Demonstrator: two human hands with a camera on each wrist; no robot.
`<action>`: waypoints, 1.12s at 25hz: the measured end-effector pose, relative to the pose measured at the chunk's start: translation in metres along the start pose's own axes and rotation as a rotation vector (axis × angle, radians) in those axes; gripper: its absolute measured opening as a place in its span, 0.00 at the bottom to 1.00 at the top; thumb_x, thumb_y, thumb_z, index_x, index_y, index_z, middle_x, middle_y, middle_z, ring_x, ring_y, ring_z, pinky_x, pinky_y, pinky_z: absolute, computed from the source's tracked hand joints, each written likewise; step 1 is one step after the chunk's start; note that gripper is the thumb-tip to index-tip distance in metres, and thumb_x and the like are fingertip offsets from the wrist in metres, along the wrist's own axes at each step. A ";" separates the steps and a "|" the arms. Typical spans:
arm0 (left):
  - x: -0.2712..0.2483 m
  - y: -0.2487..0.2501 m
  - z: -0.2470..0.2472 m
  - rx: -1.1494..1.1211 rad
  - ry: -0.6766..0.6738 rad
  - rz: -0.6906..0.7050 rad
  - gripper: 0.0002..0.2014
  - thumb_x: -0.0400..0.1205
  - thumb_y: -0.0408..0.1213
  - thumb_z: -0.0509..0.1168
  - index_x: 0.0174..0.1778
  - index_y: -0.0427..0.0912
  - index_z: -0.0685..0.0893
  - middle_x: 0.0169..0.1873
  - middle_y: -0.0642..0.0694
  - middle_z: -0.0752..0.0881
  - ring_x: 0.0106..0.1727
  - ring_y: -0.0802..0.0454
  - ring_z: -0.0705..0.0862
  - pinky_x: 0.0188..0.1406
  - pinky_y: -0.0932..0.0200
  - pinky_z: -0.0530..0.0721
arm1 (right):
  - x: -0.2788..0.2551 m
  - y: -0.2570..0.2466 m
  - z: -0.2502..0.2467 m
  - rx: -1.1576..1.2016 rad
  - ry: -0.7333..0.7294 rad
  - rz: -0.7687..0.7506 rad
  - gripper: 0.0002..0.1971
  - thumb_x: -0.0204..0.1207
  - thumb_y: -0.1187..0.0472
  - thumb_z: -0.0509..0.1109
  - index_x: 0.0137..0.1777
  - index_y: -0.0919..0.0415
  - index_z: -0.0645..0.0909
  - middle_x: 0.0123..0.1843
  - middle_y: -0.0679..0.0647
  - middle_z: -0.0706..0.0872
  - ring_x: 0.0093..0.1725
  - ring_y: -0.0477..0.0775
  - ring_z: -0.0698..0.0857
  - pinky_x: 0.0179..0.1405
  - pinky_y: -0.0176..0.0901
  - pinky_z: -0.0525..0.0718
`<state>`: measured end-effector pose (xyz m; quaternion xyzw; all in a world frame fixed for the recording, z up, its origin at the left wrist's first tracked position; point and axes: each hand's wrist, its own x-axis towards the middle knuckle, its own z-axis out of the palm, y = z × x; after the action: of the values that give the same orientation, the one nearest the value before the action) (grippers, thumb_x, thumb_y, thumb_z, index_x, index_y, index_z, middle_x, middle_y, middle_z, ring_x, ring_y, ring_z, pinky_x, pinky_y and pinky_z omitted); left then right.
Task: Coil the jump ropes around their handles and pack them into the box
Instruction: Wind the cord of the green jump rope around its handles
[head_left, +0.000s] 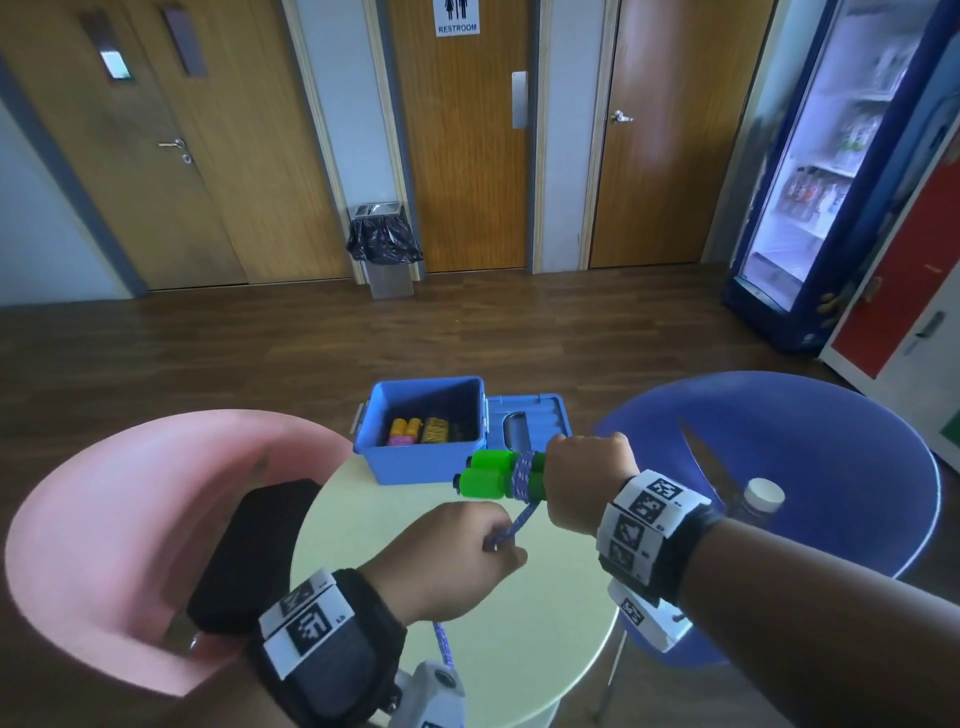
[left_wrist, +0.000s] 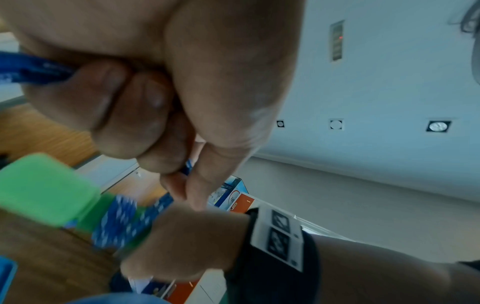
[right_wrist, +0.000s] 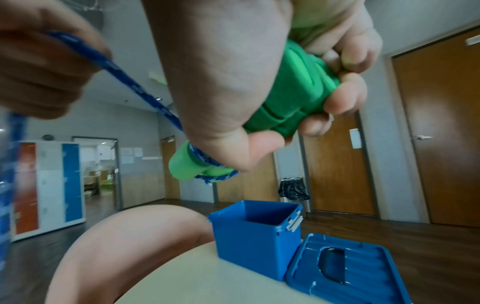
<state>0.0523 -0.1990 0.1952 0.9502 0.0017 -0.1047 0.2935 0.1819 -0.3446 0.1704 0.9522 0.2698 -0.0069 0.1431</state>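
Holding the two green handles (head_left: 491, 486) together in my right hand (head_left: 587, 480), I have the fingers curled tight round one end of them, as the right wrist view shows plainly. The pair lies roughly level in the air just in front of the blue box (head_left: 415, 465), on its near side, with the free ends pointing left across its front wall. The blue rope (head_left: 523, 475) is wound in several turns round both handles, right beside my knuckles. One strand runs from there, away from the box and toward me, into my left hand (head_left: 452, 561). That hand is fisted on the rope, fingers and thumb closed over it, and the slack drops below the wrist. The box stands open on the round table (head_left: 519, 649) with small coloured things in its bottom. Its lid (head_left: 540, 415) lies flat just right of it. A pink chair (head_left: 130, 519) sits left of the box and a blue chair (head_left: 831, 441) right of it.
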 end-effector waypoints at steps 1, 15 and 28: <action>0.002 -0.002 -0.005 0.072 0.035 0.026 0.14 0.81 0.51 0.66 0.38 0.43 0.77 0.28 0.50 0.76 0.30 0.52 0.73 0.31 0.55 0.70 | -0.004 -0.002 0.001 -0.035 -0.016 -0.055 0.06 0.73 0.59 0.62 0.50 0.57 0.74 0.41 0.46 0.81 0.35 0.52 0.79 0.42 0.46 0.69; 0.030 -0.032 -0.042 -0.141 -0.230 0.231 0.03 0.80 0.44 0.73 0.42 0.57 0.90 0.43 0.56 0.91 0.48 0.55 0.88 0.58 0.55 0.84 | -0.060 -0.007 -0.037 -0.055 0.107 -0.610 0.10 0.67 0.53 0.67 0.39 0.53 0.68 0.32 0.49 0.78 0.30 0.59 0.81 0.42 0.48 0.75; 0.034 -0.035 -0.039 -0.731 -0.166 0.684 0.05 0.77 0.46 0.74 0.44 0.49 0.90 0.36 0.51 0.88 0.38 0.55 0.85 0.45 0.60 0.84 | -0.074 0.018 -0.076 0.326 0.366 -0.538 0.12 0.59 0.46 0.69 0.38 0.49 0.72 0.30 0.47 0.80 0.27 0.56 0.79 0.30 0.40 0.72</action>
<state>0.0913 -0.1504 0.2003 0.7199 -0.2963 -0.0705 0.6237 0.1231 -0.3757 0.2549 0.8430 0.5270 0.0831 -0.0683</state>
